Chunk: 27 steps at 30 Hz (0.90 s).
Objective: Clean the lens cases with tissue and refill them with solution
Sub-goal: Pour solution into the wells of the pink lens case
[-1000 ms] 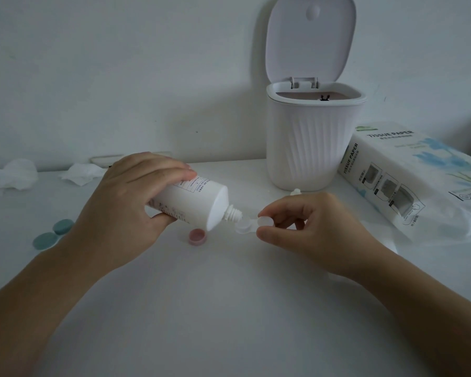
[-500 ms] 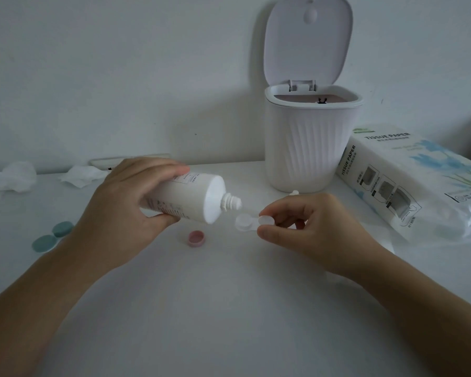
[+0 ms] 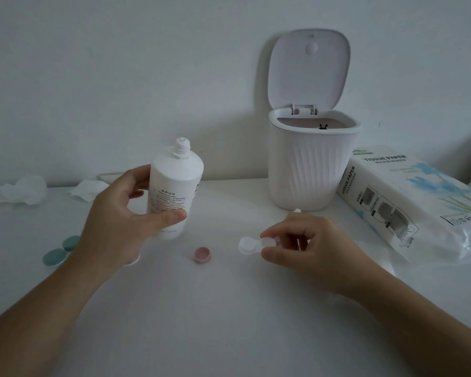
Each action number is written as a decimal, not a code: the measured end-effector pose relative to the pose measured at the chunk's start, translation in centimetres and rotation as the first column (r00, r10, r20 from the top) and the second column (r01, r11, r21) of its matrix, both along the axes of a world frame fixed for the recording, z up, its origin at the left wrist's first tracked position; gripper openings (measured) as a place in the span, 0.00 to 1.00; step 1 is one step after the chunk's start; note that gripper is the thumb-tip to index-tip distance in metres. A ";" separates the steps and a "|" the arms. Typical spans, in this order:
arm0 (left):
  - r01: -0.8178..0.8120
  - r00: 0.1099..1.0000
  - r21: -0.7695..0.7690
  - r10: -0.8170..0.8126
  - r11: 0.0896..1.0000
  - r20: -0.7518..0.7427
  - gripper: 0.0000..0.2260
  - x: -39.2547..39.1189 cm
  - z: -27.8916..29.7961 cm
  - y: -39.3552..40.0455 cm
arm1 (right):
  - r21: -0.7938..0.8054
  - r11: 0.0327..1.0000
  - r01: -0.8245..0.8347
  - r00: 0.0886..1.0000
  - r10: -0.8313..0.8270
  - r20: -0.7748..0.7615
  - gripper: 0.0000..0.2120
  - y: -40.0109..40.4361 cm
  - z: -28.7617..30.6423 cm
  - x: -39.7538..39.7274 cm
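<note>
My left hand [image 3: 117, 221] grips the white solution bottle [image 3: 174, 186], which stands nearly upright with its uncapped nozzle pointing up. Right of it, my right hand [image 3: 310, 246] pinches a clear lens case [image 3: 252, 244] by one well, low over the white table [image 3: 229, 308]; the other well sticks out to the left. A pink cap [image 3: 202, 254] lies open side up between my hands. A sliver of another pink piece peeks out under my left palm. The green lens case [image 3: 61, 251] lies at the far left.
A white ribbed bin [image 3: 310, 170] with its lid up stands at the back against the wall. A tissue paper pack [image 3: 408, 205] lies to its right. Crumpled tissues [image 3: 22, 190] lie at the back left, a flatter tissue [image 3: 89, 189] beside them.
My left hand has tipped the bottle from lying sideways over the clear case to upright and drawn it left. My right hand still holds the case in about the same spot.
</note>
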<state>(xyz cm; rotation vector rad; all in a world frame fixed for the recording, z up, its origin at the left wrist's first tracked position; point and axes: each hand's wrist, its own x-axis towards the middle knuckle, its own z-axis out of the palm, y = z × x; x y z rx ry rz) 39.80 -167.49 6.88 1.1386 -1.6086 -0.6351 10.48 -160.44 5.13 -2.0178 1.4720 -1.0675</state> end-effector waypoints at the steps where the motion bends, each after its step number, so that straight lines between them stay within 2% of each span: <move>1: 0.006 1.000 0.003 -0.006 1.000 -0.012 0.32 -0.1 -0.1 0.0 | 0.001 1.000 0.002 1.000 -0.002 -0.015 0.06 0.0 0.0 0.0; 6: -0.001 0.997 0.081 0.007 0.997 -0.074 0.24 -0.7 -0.5 -0.5 | 0.051 0.999 0.004 0.998 -0.001 -0.065 0.06 -0.1 -0.5 0.0; 11: 0.022 0.987 0.135 0.000 0.991 -0.162 0.23 -1.0 -0.6 -0.6 | 0.106 0.994 -0.014 0.996 0.024 -0.091 0.07 -0.4 -0.8 -0.1; 17: 0.069 0.987 0.119 -0.051 0.990 -0.153 0.22 -0.9 -0.9 -0.7 | 0.134 0.990 -0.043 0.996 0.053 -0.076 0.07 -0.8 -1.6 -0.2; 21: 0.080 0.986 0.121 -0.061 0.989 -0.152 0.26 -0.5 -1.2 -1.0 | 0.142 0.988 -0.053 0.995 0.065 -0.077 0.09 -0.9 -1.8 -0.2; 24: -0.067 0.994 0.054 0.071 0.996 -0.086 0.32 -0.4 -1.0 -0.8 | 0.142 0.988 -0.055 0.994 0.067 -0.085 0.09 -1.0 -1.8 -0.2; 27: -0.258 0.960 -0.024 0.254 0.966 -0.115 0.29 0.0 -0.2 -0.1 | 0.139 0.989 -0.049 0.991 0.066 -0.119 0.08 -1.0 -1.7 -0.1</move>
